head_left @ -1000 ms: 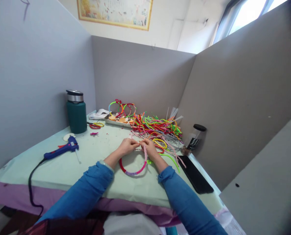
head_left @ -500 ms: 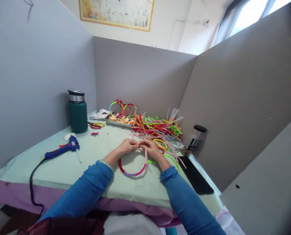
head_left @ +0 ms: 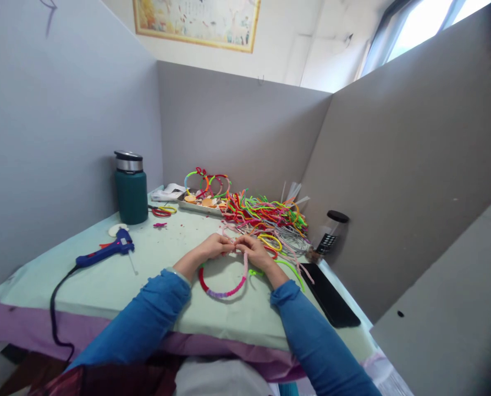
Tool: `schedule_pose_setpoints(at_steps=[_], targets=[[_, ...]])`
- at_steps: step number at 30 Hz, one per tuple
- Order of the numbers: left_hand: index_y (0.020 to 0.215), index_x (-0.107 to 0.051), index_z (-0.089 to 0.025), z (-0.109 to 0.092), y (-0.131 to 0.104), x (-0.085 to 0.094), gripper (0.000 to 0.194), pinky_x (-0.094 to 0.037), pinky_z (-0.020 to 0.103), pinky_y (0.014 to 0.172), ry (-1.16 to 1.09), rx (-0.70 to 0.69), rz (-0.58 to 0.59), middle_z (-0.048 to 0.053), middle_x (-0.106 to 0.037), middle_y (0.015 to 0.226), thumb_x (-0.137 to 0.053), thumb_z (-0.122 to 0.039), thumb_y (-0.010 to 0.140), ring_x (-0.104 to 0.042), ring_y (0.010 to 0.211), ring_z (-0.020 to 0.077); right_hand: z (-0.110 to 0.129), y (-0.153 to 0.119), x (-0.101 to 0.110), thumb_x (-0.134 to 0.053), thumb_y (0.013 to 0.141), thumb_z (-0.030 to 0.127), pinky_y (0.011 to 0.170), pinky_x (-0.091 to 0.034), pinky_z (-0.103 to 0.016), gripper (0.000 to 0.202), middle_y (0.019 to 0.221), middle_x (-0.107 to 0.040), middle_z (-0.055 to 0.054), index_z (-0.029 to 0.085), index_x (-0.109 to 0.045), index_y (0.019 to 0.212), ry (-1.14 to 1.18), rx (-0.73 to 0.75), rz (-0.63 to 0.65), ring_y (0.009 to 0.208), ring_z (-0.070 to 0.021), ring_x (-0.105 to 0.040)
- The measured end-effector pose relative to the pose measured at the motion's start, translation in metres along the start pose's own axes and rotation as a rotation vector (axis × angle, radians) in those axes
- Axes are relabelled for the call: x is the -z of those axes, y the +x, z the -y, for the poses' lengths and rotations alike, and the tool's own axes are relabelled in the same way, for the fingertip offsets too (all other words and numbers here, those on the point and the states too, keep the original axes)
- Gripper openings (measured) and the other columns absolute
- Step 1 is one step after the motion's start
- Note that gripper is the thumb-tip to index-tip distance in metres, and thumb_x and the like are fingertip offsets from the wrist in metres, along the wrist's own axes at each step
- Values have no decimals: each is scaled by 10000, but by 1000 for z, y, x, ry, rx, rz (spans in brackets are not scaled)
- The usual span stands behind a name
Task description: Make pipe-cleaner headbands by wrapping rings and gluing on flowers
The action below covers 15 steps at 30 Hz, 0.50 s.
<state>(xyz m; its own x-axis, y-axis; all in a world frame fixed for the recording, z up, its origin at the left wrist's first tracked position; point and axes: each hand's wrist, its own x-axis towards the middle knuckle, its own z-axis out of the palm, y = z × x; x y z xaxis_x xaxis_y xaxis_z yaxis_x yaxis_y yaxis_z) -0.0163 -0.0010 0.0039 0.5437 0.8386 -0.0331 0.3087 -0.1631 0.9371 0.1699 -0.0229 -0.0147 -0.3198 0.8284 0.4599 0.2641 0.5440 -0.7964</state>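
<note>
Between my two hands is a ring wrapped in pipe cleaners point(head_left: 224, 295), banded in red, purple, magenta and pale pink. My left hand point(head_left: 213, 246) pinches its far side, and my right hand point(head_left: 251, 250) pinches it just beside, the fingertips of both nearly touching. A pale pink pipe cleaner end pokes up past the fingers. The exact spot under the fingertips is hidden. Close to my right wrist lies a bright green pipe cleaner point(head_left: 290, 268), curving over the table.
A heap of coloured pipe cleaners point(head_left: 270, 212) lies behind my hands, beside a metal tray point(head_left: 199, 208) with finished rings. Leftward are a blue glue gun point(head_left: 105, 252), a green bottle point(head_left: 131, 195) and scissors point(head_left: 163, 211). To the right are a black phone point(head_left: 331, 297) and a jar point(head_left: 331, 234).
The ring has shifted very slightly to the left with my left hand. Both hands keep their pinch at the same place, and everything else stays put.
</note>
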Motion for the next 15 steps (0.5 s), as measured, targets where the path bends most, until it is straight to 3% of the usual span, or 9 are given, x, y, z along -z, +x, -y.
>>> schedule_pose_setpoints(at_steps=[9,15], targets=[[625,-583,-127,-8,-6,-3,475,-153,217,357,-20,-45,-39,-60,-413,452,-657,-597,619,-270,347,36,2,1,-6,-661,707,304,547,-390,-217,161,683,-557,32,183,-605,799,265,-161,-93,573,-97,-458],[649,-599,-124,-13,-8,-4,488,-144,224,358,-50,-37,-57,-69,-389,432,-655,-608,619,-248,338,35,6,0,-5,-695,679,346,513,-379,-207,206,610,-527,40,181,-612,770,340,-206,-77,544,-93,-440]])
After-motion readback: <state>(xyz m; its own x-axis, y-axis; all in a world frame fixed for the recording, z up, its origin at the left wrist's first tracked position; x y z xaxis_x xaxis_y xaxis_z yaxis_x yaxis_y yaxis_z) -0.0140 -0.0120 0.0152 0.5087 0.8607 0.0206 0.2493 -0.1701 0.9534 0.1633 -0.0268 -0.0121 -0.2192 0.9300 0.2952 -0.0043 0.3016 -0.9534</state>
